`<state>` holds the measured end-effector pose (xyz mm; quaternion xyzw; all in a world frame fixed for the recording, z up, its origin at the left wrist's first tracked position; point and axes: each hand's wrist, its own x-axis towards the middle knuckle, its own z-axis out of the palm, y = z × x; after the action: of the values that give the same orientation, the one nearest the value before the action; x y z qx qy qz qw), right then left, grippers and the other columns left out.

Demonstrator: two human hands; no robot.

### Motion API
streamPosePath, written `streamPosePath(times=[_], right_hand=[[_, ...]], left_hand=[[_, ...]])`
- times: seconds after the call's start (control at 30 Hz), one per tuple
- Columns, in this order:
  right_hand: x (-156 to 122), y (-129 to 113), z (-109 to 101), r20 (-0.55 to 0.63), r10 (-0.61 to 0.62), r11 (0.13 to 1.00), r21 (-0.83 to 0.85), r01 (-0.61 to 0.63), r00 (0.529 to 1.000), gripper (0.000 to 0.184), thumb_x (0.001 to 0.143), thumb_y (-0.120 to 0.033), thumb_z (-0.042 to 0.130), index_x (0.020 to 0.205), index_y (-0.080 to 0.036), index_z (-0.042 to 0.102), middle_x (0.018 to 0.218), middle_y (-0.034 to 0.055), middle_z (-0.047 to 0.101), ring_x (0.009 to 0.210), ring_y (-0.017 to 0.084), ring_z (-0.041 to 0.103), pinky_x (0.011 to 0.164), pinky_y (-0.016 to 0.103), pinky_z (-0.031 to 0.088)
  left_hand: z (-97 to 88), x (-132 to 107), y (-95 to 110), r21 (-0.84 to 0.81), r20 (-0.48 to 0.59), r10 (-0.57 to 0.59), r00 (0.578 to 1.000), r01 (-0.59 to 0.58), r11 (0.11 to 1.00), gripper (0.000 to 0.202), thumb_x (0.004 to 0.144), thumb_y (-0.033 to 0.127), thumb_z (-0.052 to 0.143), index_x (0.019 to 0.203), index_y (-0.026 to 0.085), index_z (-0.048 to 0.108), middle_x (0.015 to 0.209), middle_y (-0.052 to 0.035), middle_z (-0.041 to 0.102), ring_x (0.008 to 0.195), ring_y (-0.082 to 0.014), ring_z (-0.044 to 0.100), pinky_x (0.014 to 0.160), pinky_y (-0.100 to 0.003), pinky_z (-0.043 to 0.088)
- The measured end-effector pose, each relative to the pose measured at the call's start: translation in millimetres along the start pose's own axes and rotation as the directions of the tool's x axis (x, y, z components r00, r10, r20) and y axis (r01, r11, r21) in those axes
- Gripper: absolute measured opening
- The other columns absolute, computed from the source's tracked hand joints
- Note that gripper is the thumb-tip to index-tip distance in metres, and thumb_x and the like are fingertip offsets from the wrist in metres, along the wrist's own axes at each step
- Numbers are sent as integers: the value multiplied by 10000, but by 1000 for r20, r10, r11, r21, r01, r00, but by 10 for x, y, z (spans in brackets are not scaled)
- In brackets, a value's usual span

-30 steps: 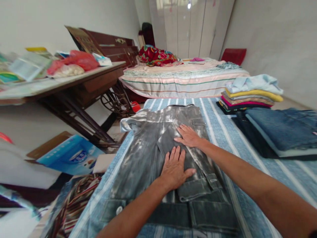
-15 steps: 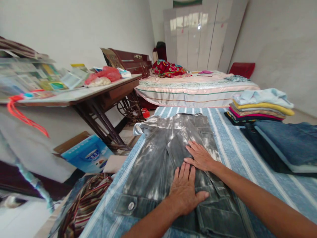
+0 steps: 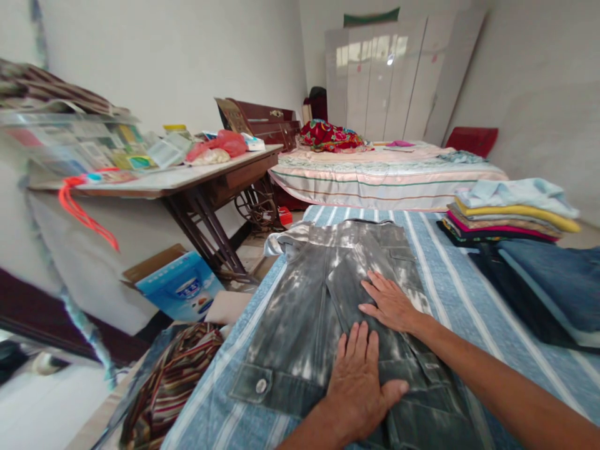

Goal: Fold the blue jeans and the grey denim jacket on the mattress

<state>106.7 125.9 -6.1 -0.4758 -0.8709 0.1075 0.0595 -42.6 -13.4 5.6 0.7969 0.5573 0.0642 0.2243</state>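
Note:
A pair of grey washed jeans (image 3: 300, 312) lies spread on a blue striped sheet (image 3: 445, 281). My left hand (image 3: 360, 381) rests flat on the jeans near the waistband, fingers stretched out. Just beyond it, my right hand (image 3: 389, 303) also lies flat and open on a folded-over flap of the denim. Neither hand grips anything.
Folded coloured clothes (image 3: 510, 212) and folded blue jeans (image 3: 553, 281) are stacked at the right. A striped cloth (image 3: 164, 387) hangs off the left edge. A cluttered wooden table (image 3: 197, 178), a blue box (image 3: 180, 290) and a far bed (image 3: 375, 172) stand beyond.
The view has tilted up and swung left. Both hands have slid toward me along the jeans, staying flat on the denim.

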Motion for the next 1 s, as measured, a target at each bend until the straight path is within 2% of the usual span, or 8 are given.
streamPosePath(times=[0.17, 0.33, 0.53, 0.67, 0.8, 0.9, 1.0], right_hand=[[-81, -88, 28, -24, -45, 999, 16, 45, 999, 762, 879, -664, 248, 1425, -141, 341, 1524, 165, 173, 1411, 290, 66, 1105, 476, 143], [-117, -95, 109, -26, -29, 999, 39, 30, 999, 760, 876, -676, 237, 1404, -150, 383, 1517, 161, 197, 1410, 290, 78, 1102, 501, 150], [-223, -143, 1, -23, -14, 997, 78, 16, 1000, 734, 891, -639, 271, 1402, -124, 383, 1508, 166, 224, 1405, 283, 124, 1105, 473, 190], [-349, -169, -58, -56, -15, 997, 73, 19, 998, 662, 912, -569, 318, 1376, -109, 424, 1488, 173, 275, 1395, 282, 177, 1104, 465, 216], [-452, -207, -83, -42, 6, 998, 68, -4, 999, 624, 916, -525, 355, 1352, -90, 456, 1468, 177, 317, 1383, 285, 215, 1110, 447, 228], [-560, -294, -88, -50, 24, 996, 85, -19, 998, 620, 911, -535, 365, 1363, -119, 449, 1480, 153, 301, 1391, 278, 189, 1122, 453, 205], [-676, -393, -65, -29, 2, 994, 107, 1, 1000, 638, 897, -575, 371, 1385, -167, 422, 1494, 124, 274, 1401, 274, 148, 1130, 478, 170]], left_hand=[[5, 1, -2, -18, -12, 5, 1000, -5, 1000, 885, 826, 739, 211, 1467, 129, 186, 1538, -121, 94, 1418, -254, 19, 1151, -483, 58], [13, 10, -23, -12, -22, 18, 1000, -18, 1000, 843, 857, 701, 206, 1470, 124, 164, 1539, -114, 86, 1418, -252, 17, 1151, -483, 65], [18, -1, -30, -28, -23, 15, 1000, -15, 999, 746, 904, 620, 209, 1470, 135, 180, 1542, -83, 95, 1420, -230, 25, 1156, -460, 66], [-123, -1, 24, -39, 3, -16, 1000, 16, 999, 692, 909, 556, 293, 1455, 132, 252, 1534, -90, 164, 1418, -232, 79, 1154, -455, 100], [-345, 81, 27, 82, -25, -81, 996, 83, 993, 594, 894, 417, 384, 1404, 114, 365, 1524, -117, 206, 1412, -247, 118, 1143, -462, 146], [-372, 163, -76, 193, -82, -105, 991, 119, 974, 699, 873, 503, 400, 1411, 62, 333, 1521, -166, 169, 1410, -287, 73, 1135, -497, 138], [-272, 196, -207, 232, -69, -131, 989, 144, 962, 778, 868, 594, 331, 1414, 40, 320, 1517, -188, 146, 1407, -301, 51, 1134, -508, 118]])
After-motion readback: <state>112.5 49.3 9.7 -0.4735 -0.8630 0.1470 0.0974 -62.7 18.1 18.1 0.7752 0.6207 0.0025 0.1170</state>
